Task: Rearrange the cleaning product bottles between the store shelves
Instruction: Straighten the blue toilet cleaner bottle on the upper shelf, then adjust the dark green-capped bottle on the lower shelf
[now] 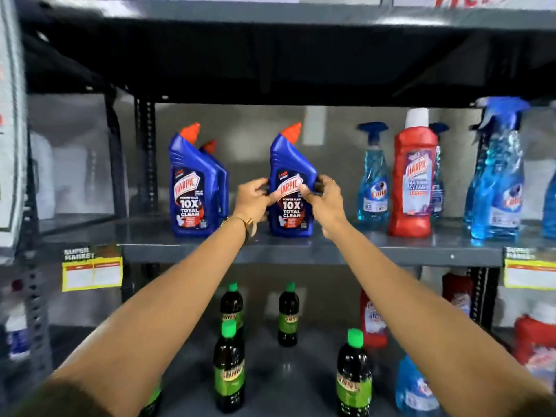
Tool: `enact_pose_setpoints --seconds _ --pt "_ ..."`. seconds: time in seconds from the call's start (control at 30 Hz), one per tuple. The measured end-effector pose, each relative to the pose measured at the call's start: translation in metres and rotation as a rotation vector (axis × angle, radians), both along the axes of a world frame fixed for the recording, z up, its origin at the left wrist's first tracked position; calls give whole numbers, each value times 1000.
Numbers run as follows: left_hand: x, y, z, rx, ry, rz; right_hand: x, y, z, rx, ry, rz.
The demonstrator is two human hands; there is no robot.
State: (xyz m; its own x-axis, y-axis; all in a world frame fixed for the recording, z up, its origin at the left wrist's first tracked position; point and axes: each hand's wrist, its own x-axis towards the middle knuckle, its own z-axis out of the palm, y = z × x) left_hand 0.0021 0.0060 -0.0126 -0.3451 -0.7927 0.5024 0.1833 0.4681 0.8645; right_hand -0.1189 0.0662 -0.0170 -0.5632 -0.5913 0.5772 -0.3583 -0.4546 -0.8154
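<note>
Upright blue Harpic bottle [290, 182] — red-capped

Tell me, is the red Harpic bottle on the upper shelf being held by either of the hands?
No, both the left hand and right hand grip a blue Harpic bottle, while the red Harpic bottle stands untouched to the right.

Bare forearms, gold wristwatch [249, 226] on left wrist, ring [332, 180] on right hand [325, 196]

Blue bottle [290, 188], orange-red cap [291, 133]
</note>
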Motion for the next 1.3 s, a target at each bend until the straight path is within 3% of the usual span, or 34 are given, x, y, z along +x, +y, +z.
enact_pose_setpoints --seconds 0.23,0.33,0.43,0.53,0.6,0.67,0.73,0.9,0.97,1.07,1.3 --pt "-11 -19 -3 -28 -6 61 -9 -15 -1 76 36 -14" --pt "-10 -16 -8 -88 -136 135 -7 -5 -7 128 154 -50" --pt "0 8 -30 -377 -204 368 2 29 -36 -10 292 -190" --pt "7 48 -82 -783 61 482 8 74 -98 -273 351 -312" --pt "7 69 -135 -847 157 390 0 96 -154 -277 261 -389" --pt "1 81 -194 -721 126 246 -18 107 -219 -165 27 -396" --pt "-11 88 -246 -465 50 136 -41 110 -276 37 -130 -367" --pt "-57 87 -322 110 -260 -86 -72 106 -343 503 -160 -172" --pt "-71 83 -330 188 -369 -167 -74 99 -347 555 -145 -116" --pt "-80 75 -334 232 -382 -210 -71 90 -347 579 -122 -117" --pt "-44 48 -351 238 -306 15 -26 55 -343 608 -87 -1"
